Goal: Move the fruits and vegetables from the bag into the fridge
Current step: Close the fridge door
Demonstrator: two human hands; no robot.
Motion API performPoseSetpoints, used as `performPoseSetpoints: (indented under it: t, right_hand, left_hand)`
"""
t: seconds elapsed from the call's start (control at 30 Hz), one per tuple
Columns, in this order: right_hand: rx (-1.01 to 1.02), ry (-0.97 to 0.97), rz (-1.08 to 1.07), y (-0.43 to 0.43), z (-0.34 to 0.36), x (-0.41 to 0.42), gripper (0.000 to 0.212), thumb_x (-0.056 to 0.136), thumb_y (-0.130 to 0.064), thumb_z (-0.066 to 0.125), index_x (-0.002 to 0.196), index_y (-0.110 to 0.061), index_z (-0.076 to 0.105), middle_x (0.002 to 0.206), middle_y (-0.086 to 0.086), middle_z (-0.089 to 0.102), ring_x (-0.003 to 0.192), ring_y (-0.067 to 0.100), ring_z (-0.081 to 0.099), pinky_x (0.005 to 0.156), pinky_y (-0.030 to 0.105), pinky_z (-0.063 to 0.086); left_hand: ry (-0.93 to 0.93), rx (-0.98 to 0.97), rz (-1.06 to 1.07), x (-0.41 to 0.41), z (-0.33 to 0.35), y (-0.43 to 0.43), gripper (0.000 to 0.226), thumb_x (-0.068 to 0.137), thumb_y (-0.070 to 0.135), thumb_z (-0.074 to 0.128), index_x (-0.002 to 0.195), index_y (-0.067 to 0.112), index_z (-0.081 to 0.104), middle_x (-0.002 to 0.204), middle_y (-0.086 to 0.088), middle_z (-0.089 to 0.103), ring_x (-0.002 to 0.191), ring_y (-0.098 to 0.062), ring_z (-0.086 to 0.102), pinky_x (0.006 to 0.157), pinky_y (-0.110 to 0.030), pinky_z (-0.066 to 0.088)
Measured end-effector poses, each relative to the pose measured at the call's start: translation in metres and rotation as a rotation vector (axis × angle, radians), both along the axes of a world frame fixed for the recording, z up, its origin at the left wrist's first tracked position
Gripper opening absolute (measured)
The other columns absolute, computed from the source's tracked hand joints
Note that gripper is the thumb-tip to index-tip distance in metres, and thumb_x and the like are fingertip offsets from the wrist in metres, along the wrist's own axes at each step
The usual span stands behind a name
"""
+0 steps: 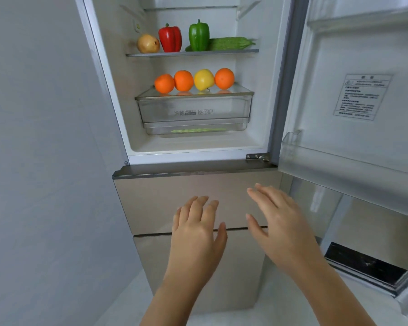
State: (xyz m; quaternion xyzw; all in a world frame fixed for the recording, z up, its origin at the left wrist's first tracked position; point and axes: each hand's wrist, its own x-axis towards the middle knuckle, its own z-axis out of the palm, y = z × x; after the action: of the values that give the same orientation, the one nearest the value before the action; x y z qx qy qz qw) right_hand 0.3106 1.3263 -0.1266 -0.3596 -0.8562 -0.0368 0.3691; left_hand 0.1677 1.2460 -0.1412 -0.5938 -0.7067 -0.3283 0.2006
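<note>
Both hands empty, fingers spread: left hand point(198, 228), right hand point(278, 222), low in front of fridge point(198, 201). Produce on shelves at 12 o'clock: peppers point(170, 38), oranges point(183, 80). Bag not in view; looks done, so swing door point(363, 90) at 2 o'clock shut

Head camera looks forward and down, close to the open fridge point(198, 158)

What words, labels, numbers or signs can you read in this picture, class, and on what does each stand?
Crisper drawer front: printed characters and small icons, too blurred to read.
Door sticker inside the fridge door: a warning triangle and lines of text, too small to read.
Small sticker on the fridge's inner wall: unreadable.
Nothing can be quoted.
</note>
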Motion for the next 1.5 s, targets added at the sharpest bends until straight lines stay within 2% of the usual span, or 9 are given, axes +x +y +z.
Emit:
performPoseSetpoints:
  t: [0.13, 0.33, 0.53, 0.63, 0.77, 0.93, 1.1, 1.23, 1.5]
  right_hand:
    - [-0.036, -0.013, -0.099, -0.036, -0.006, 0.028, 0.045, 0.076, -0.016, 0.072, 0.117, -0.004, 0.06, 0.117, 0.015, 0.063, 0.107, 0.034, 0.059, 0.085, 0.055, 0.048]
    - [-0.095, -0.043, -0.213, -0.079, -0.009, 0.072, 0.046, 0.078, -0.028, 0.054, 0.118, -0.006, 0.059, 0.115, 0.012, 0.063, 0.104, 0.032, 0.059, 0.085, 0.044, 0.047]
    - [-0.026, -0.06, -0.37, -0.096, -0.003, 0.129, 0.046, 0.071, -0.014, 0.077, 0.113, -0.002, 0.061, 0.107, 0.017, 0.066, 0.095, 0.034, 0.064, 0.081, 0.045, 0.046]
    - [-0.052, -0.031, -0.452, -0.097, 0.002, 0.157, 0.048, 0.072, -0.015, 0.076, 0.116, -0.003, 0.06, 0.111, 0.016, 0.065, 0.099, 0.034, 0.062, 0.084, 0.046, 0.046]
    - [-0.06, 0.005, -0.539, -0.087, 0.007, 0.201, 0.048, 0.076, -0.016, 0.072, 0.12, -0.005, 0.058, 0.116, 0.014, 0.063, 0.104, 0.033, 0.06, 0.088, 0.039, 0.038]
    - [-0.049, 0.057, -0.607, -0.06, 0.016, 0.269, 0.038, 0.083, -0.02, 0.063, 0.118, -0.004, 0.059, 0.116, 0.014, 0.062, 0.105, 0.032, 0.059, 0.09, 0.037, 0.037]
    - [-0.063, 0.106, -0.66, -0.024, 0.029, 0.323, 0.042, 0.082, -0.015, 0.067, 0.122, -0.007, 0.057, 0.122, 0.012, 0.059, 0.11, 0.03, 0.055, 0.09, 0.031, 0.03]
    - [-0.119, 0.108, -0.637, 0.006, 0.038, 0.355, 0.044, 0.086, -0.02, 0.061, 0.128, -0.011, 0.052, 0.131, 0.008, 0.052, 0.118, 0.024, 0.047, 0.093, 0.029, 0.029]
    - [-0.121, 0.074, -0.609, 0.036, 0.039, 0.385, 0.044, 0.088, -0.029, 0.058, 0.128, -0.012, 0.053, 0.133, 0.009, 0.052, 0.121, 0.028, 0.048, 0.098, 0.042, 0.036]
  left_hand:
    - [-0.034, 0.005, -0.087, 0.021, -0.013, -0.032, 0.04, 0.08, 0.031, 0.043, 0.108, 0.01, 0.062, 0.108, -0.009, 0.065, 0.103, -0.029, 0.06, 0.087, -0.042, 0.047]
    - [-0.102, 0.017, -0.2, 0.052, -0.035, -0.066, 0.039, 0.08, 0.031, 0.044, 0.109, 0.01, 0.059, 0.108, -0.007, 0.063, 0.103, -0.023, 0.054, 0.086, -0.041, 0.049]
    - [-0.104, 0.038, -0.312, 0.098, -0.03, -0.062, 0.04, 0.078, 0.031, 0.044, 0.107, 0.01, 0.061, 0.105, -0.006, 0.065, 0.103, -0.016, 0.044, 0.086, -0.039, 0.047]
    - [-0.087, 0.016, -0.391, 0.123, -0.026, -0.054, 0.043, 0.079, 0.034, 0.042, 0.111, 0.013, 0.061, 0.109, -0.004, 0.065, 0.106, -0.016, 0.048, 0.089, -0.04, 0.045]
    - [-0.08, 0.029, -0.481, 0.16, -0.017, -0.034, 0.043, 0.079, 0.036, 0.041, 0.111, 0.014, 0.06, 0.109, -0.003, 0.065, 0.103, -0.023, 0.061, 0.082, -0.045, 0.053]
    - [-0.083, 0.075, -0.588, 0.216, -0.007, 0.004, 0.039, 0.079, 0.036, 0.043, 0.113, 0.019, 0.05, 0.111, -0.002, 0.063, 0.109, -0.016, 0.046, 0.09, -0.042, 0.046]
    - [-0.032, 0.095, -0.646, 0.272, 0.017, 0.043, 0.04, 0.08, 0.038, 0.041, 0.113, 0.02, 0.05, 0.112, -0.001, 0.063, 0.108, -0.016, 0.051, 0.091, -0.032, 0.039]
    - [-0.009, 0.136, -0.663, 0.308, 0.037, 0.074, 0.04, 0.08, 0.035, 0.042, 0.113, 0.015, 0.055, 0.113, -0.004, 0.063, 0.107, -0.023, 0.058, 0.091, -0.034, 0.039]
    - [0.065, 0.093, -0.677, 0.364, 0.042, 0.127, 0.044, 0.081, 0.033, 0.04, 0.116, 0.012, 0.057, 0.117, -0.008, 0.063, 0.114, -0.028, 0.055, 0.093, -0.046, 0.044]
